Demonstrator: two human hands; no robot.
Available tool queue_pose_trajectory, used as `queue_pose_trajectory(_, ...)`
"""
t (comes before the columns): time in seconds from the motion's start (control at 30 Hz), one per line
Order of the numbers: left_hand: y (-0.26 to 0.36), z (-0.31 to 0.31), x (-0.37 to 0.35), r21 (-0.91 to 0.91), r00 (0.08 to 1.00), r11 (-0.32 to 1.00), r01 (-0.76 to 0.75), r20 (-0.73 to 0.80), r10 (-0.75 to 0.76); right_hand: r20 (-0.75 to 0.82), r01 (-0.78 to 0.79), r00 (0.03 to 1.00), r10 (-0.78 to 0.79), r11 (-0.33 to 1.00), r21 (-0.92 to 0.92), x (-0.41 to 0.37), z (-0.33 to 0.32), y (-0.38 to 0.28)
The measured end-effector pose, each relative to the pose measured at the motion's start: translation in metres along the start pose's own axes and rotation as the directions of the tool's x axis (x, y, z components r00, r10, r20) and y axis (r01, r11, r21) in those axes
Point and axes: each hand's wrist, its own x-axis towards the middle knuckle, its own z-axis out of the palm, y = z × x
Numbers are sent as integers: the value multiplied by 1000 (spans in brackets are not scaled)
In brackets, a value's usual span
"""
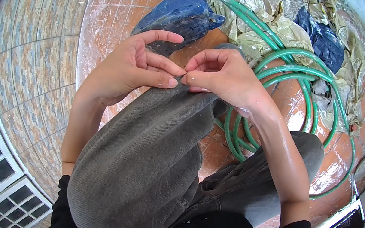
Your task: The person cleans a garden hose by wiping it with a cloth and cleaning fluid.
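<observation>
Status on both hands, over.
Grips shut: left hand and right hand touching over grey trouser knee. Pinched item too small to tell. Coiled green hose beyond, clear.

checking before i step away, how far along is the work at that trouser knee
Done: nothing can be read as finished; the floor is wet and the green hose lies coiled. In hand: left hand and right hand meet fingertip to fingertip on the knee of the grey trousers; what they pinch is too small to tell. Remaining: cannot tell here.
</observation>
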Motion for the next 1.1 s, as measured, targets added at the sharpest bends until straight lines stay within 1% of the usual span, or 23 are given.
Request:
queue_pose_trajectory(0.03,0,1,0,14,1000,1000,3,0,-3,-1,1,1000,-1,1000,-1,-1,1,-2)
queue_pose_trajectory(0.1,0,3,-1,19,1000,1000,-12,-2,12,10,-57,998,57,998,16,-4,2,-5)
queue_pose_trajectory(0.13,0,3,-1,23,1000,999,-24,-6,24,8,-56,998,55,998,16,-4,2,-5)
queue_pose_trajectory(0.2,-1,3,-3,17,999,999,-31,-9,31,13,-41,999,40,996,83,-5,1,-3)
queue_pose_trajectory(0.33,0,5,-5,31,999,998,-46,-12,46,-1,-53,999,54,996,76,-6,5,-1)
queue_pose_trajectory(0.4,-1,5,-5,35,999,998,-44,-16,44,-25,-43,999,44,998,42,-4,7,0)
queue_pose_trajectory(0.63,-3,3,-6,16,998,999,-52,-16,52,-24,-38,999,40,997,69,-5,9,2)
queue_pose_trajectory(0.7,-4,2,-6,19,999,999,-49,-15,49,-30,-29,999,30,999,32,-5,10,1)
queue_pose_trajectory(0.83,-4,3,-5,10,999,999,-48,-18,48,-23,-32,999,33,998,61,-4,10,0)
queue_pose_trajectory(1.03,-4,0,-5,21,999,998,-51,-5,51,-13,-17,1000,17,999,31,-4,10,0)
queue_pose_trajectory(1.1,-4,-1,-5,17,999,998,-54,-4,54,-14,-32,999,33,997,75,-4,8,0)
